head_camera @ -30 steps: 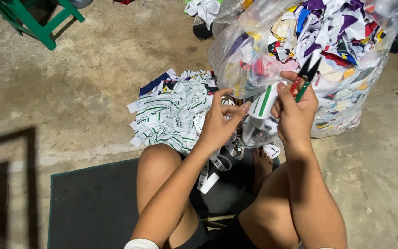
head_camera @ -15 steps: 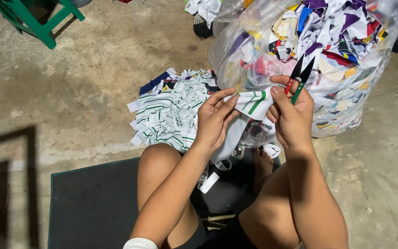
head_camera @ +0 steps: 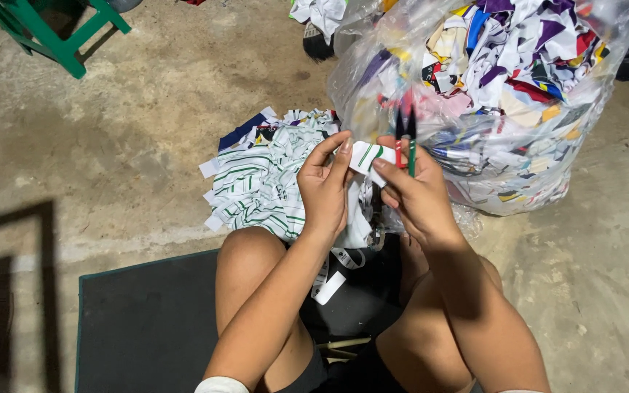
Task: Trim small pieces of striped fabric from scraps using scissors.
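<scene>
The person sits on a dark mat (head_camera: 147,327) laid on the concrete floor (head_camera: 147,131), knees bent, both forearms raised in front. The left hand (head_camera: 325,185) is closed in a pinch on a white fabric strip with green stripes (head_camera: 367,154), fingers curled around its left end. The right hand (head_camera: 413,193) pinches the strip's other end with thumb and forefinger and at the same time grips a pair of scissors (head_camera: 405,142), whose red and green handles stand upright with the dark blades pointing to 12 o'clock. The strip sits between the 2 hands, at the centre of the view, just in front of the scissors.

At 9 o'clock from the hands, a heap of white-and-green striped fabric scraps (head_camera: 263,178) lies on the floor, touching the person's knee. At 1 o'clock stands a large clear plastic bag (head_camera: 504,102) stuffed with multicoloured fabric offcuts, close behind the right hand. More white strips (head_camera: 340,266) hang down between the legs. A green stool (head_camera: 52,33) stands well apart at 10 o'clock.
</scene>
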